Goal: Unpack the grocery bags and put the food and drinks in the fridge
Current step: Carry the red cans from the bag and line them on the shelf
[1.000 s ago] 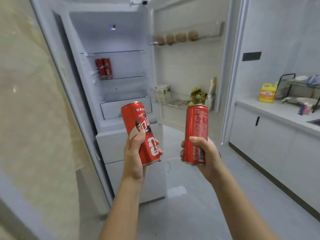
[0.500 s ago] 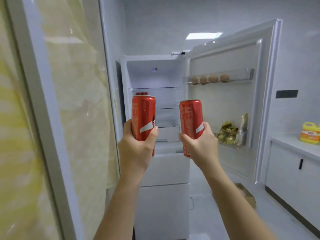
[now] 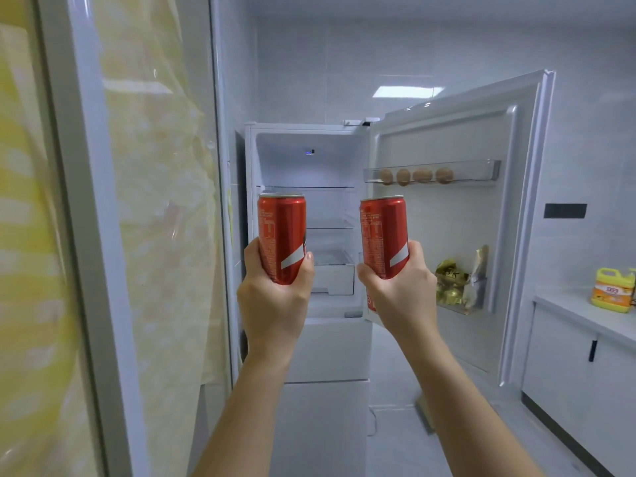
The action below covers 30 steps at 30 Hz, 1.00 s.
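My left hand grips a tall red soda can upright. My right hand grips a second red soda can, also upright. Both cans are held up in front of the open white fridge, whose glass shelves show between them. The fridge door is swung open to the right. Its upper door rack carries several brown eggs. A lower door rack holds gold foil packets.
A glass door with a white frame and yellow curtain stands close at my left. On the right is a white counter with a yellow detergent jug, cabinets below. The fridge's lower drawers are closed.
The view has risen and I have drawn back from the fridge. Both cans have come up to shelf height and stand straighter; the red cans on the fridge shelf are now hidden behind the left can.
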{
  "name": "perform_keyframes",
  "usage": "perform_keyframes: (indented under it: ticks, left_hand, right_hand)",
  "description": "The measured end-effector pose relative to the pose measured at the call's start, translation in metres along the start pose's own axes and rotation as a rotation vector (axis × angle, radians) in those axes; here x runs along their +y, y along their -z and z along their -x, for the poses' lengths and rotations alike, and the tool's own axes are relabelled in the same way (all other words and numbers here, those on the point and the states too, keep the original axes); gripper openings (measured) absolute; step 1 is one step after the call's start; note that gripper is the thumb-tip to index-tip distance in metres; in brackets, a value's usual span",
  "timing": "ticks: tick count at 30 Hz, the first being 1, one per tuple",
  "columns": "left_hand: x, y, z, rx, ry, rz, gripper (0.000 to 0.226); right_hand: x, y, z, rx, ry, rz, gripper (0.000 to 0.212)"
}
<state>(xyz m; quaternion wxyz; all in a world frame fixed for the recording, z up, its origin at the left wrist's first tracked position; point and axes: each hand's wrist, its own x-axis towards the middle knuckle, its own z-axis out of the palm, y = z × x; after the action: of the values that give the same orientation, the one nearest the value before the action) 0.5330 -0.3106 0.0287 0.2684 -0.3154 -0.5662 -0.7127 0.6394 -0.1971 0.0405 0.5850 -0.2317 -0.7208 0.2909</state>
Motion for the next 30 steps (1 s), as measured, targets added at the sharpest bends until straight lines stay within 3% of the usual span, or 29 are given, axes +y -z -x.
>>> perform_keyframes:
  ticks: [17,30]
  left_hand:
    - [-0.013,-0.047,-0.005,0.003,0.034,-0.044,0.038]
    - [-0.087,-0.093,-0.045,-0.006,0.02,-0.069,0.039]
  right_hand:
    - [0.042,-0.001,-0.033,-0.036,0.024,-0.017,0.042]
    - [0.093,-0.072,-0.081,-0.044,0.0,-0.054,0.044]
